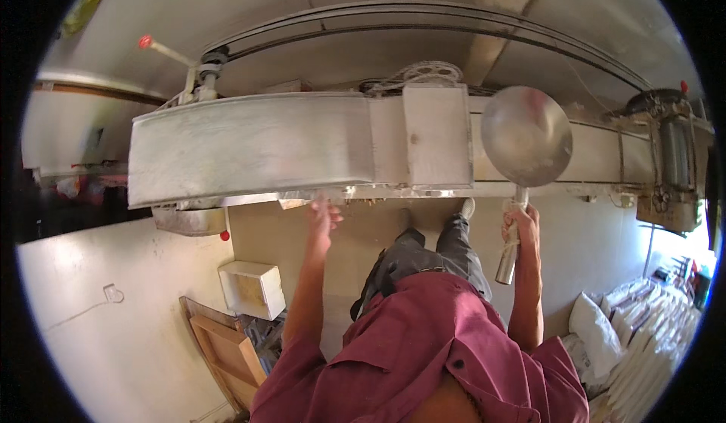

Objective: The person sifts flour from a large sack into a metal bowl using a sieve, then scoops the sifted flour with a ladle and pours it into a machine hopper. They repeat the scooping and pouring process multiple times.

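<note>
My right hand [521, 226] is closed around the tubular handle of a large round metal ladle [527, 135]. The ladle's shiny bowl points away from me and overlaps the right part of a long pale machine [249, 147]. Below my fist the hollow end of the handle sticks out. My left hand [323, 217] is at the machine's near edge, left of my legs, its fingers apart and somewhat blurred. Nothing shows in it; whether a fingertip touches the edge I cannot tell.
Belts [423, 7] run along the machine's far side to a motor-like cylinder [675, 150] at the right. A white bin [252, 290] and a wooden frame [227, 359] stand at the lower left. Stacked white sacks [643, 332] fill the lower right.
</note>
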Motion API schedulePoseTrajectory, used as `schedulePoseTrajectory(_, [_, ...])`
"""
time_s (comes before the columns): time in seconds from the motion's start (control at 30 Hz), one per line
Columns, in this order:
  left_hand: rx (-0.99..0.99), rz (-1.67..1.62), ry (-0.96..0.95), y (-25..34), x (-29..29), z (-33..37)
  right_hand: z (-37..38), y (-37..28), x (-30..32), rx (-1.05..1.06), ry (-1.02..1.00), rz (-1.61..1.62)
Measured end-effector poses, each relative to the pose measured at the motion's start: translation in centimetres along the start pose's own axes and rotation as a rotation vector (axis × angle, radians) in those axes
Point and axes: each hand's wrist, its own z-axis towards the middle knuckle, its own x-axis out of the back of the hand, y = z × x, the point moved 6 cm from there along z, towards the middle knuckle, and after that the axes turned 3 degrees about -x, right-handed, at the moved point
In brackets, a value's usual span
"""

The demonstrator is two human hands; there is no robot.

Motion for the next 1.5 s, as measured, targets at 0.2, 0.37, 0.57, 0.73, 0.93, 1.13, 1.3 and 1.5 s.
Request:
schedulePoseTrajectory(0.2, [-0.297, -0.391, 0.376, 6.3, 9.8, 4.8, -1.1, 2.1, -1.0, 0.013, 0.029, 0.047])
schedulePoseTrajectory(0.37, [-0.46, -0.487, 0.258, 9.1, 9.9, 4.5, -1.6, 5.5, 0.6, 0.017, 0.026, 0.096])
schedulePoseTrajectory(0.57, [-0.454, -0.558, 0.174, 12.4, 6.0, -0.6, -0.8, 8.8, 4.5, -0.008, -0.011, 0.139])
schedulePoseTrajectory(0.73, [-0.488, -0.705, 0.033, 9.8, -1.0, -2.7, -4.2, 8.3, 6.7, 0.035, -0.076, 0.207])
schedulePoseTrajectory(0.93, [-0.416, -0.763, -0.066, 4.7, -8.0, -1.5, -8.5, 10.4, 13.6, 0.04, -0.06, 0.168])
schedulePoseTrajectory(1.13, [-0.385, -0.681, -0.008, 1.5, -11.3, 0.8, -12.9, 15.5, 20.7, 0.042, 0.058, 0.246])
schedulePoseTrajectory(1.3, [-0.228, -0.605, 0.07, 0.5, -10.9, 3.5, -13.7, 19.8, 24.4, -0.002, 0.078, 0.368])
schedulePoseTrajectory(1.5, [-0.259, -0.432, 0.002, -1.7, -12.2, 3.5, -12.8, 22.7, 27.3, -0.016, 0.235, 0.396])
